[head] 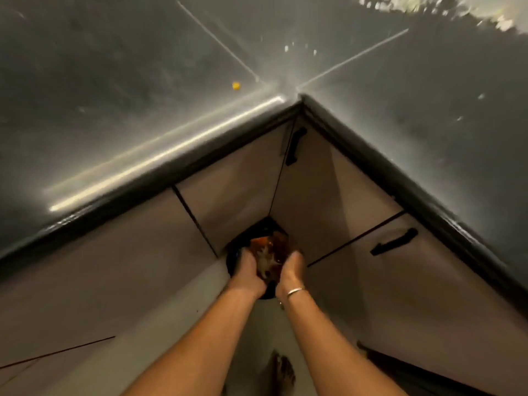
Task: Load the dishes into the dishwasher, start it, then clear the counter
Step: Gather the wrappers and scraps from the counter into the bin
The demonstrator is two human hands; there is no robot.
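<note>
While left hand (248,271) and right hand (291,268) grip a brownish dish (268,252) over the black bin (265,225) below the surface (114,110) corner, scraping seems in hand; next, carry it to the dishwasher.

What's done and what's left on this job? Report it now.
Done: nothing shown; no dishwasher is in view. In hand: left hand and right hand hold a blurred, orange-brown soiled item over a black round bin in the floor corner, seemingly emptying scraps. Left: the counter carries a yellow scrap and pale debris, so loading, starting and clearing appear to remain.
</note>
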